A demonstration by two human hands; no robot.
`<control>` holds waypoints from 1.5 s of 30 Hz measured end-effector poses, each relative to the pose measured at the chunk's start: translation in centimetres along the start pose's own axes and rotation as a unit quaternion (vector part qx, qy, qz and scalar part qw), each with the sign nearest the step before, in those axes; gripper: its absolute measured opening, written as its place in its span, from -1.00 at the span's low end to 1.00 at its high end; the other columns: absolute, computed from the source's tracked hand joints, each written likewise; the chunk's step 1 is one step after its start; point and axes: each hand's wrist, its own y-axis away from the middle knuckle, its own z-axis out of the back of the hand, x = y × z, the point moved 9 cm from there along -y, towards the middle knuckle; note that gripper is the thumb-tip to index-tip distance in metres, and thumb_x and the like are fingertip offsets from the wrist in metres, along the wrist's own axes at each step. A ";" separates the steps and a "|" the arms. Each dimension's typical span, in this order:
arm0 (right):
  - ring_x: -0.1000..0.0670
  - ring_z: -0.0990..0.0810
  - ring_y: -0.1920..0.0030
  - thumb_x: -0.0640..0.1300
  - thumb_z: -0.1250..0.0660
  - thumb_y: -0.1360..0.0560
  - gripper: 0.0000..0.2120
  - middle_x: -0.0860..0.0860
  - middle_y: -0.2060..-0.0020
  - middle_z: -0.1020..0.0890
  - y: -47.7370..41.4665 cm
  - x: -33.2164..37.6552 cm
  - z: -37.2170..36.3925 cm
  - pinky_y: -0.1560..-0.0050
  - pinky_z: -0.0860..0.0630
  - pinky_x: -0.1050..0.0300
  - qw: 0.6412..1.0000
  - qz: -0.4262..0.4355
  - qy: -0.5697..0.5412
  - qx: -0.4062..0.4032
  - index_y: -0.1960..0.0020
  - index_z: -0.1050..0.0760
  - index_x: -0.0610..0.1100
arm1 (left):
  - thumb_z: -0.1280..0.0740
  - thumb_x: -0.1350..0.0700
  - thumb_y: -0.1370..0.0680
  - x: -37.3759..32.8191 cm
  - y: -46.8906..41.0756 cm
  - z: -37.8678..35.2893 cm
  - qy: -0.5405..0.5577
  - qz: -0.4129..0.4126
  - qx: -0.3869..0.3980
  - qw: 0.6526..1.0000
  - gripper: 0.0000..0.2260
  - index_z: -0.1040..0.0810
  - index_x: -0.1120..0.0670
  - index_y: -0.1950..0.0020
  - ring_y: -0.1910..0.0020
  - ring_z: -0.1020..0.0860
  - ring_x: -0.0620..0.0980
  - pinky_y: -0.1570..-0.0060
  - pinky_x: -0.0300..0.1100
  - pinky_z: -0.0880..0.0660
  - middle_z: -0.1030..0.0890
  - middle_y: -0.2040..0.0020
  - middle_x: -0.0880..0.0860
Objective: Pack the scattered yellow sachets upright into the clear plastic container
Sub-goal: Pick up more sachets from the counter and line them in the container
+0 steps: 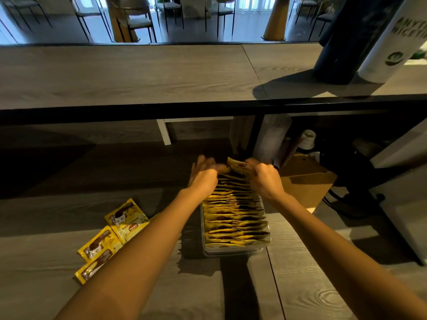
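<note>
Glossy yellow foil-like sachets [234,218] in a clear, smooth plastic container [233,250]; matt grey wood-grain table [69,227]; plain brown cardboard box [307,181] to the right; glossy loose sachets [111,236] left

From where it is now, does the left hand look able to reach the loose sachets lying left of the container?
Probably yes. The left hand is at the container's far end, and the loose sachets lie flat on open table beside the left forearm, nothing covering them.

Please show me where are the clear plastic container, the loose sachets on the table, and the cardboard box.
clear plastic container [231,250]: head view, near rim.
loose sachets [105,243]: head view, middle sachet's face.
cardboard box [305,183]: head view, top flap.
</note>
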 end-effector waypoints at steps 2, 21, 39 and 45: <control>-0.28 -0.54 -0.06 -0.28 -0.15 -0.54 -0.68 -0.25 -0.06 -0.59 -0.3 -0.2 -0.2 0.13 -0.38 0.03 1.000 -0.008 -0.006 -0.005 -0.27 -0.39 -0.15 | -0.16 0.22 -0.60 0.6 0.0 -0.4 0.020 0.017 0.009 1.000 -0.61 -0.32 -0.01 -0.42 -0.41 -0.26 0.14 -0.40 0.03 -0.26 -0.34 -0.39 0.12; -0.22 -0.27 -0.38 -0.29 -0.17 -0.53 -0.55 -0.20 -0.31 -0.44 0.6 -1.0 -2.8 -0.40 -0.26 -0.10 0.998 -0.049 -0.024 0.041 -0.40 -0.30 -0.11 | -0.15 0.20 -0.60 3.4 1.5 -1.3 0.117 0.079 -0.001 0.990 -0.61 -0.35 -0.07 -0.40 -0.29 -0.41 0.13 -0.30 -0.01 -0.41 -0.37 -0.32 0.14; -0.13 -0.36 -0.37 -0.28 -0.27 -0.48 -0.53 -0.11 -0.43 -0.30 11.1 18.3 -12.1 -0.31 -0.37 0.02 0.972 0.193 -0.072 0.115 -0.38 -0.32 -0.18 | -0.12 0.32 -0.55 17.2 17.5 2.5 0.081 0.229 -0.214 0.946 -0.64 -0.44 0.18 -0.33 -0.38 -0.29 0.17 -0.39 -0.04 -0.18 -0.41 -0.37 0.18; -0.10 0.05 -0.54 -0.17 -0.17 -0.55 -0.42 -0.04 -0.54 0.01 13.9 16.9 -20.7 -0.47 -0.04 -0.20 0.924 0.215 0.114 0.295 -0.50 -0.04 -0.06 | -0.13 0.25 -0.58 22.6 22.2 -3.6 0.014 0.310 -0.081 0.947 -0.52 -0.17 0.11 -0.50 -0.52 0.01 0.21 -0.49 0.00 -0.02 0.01 -0.55 0.19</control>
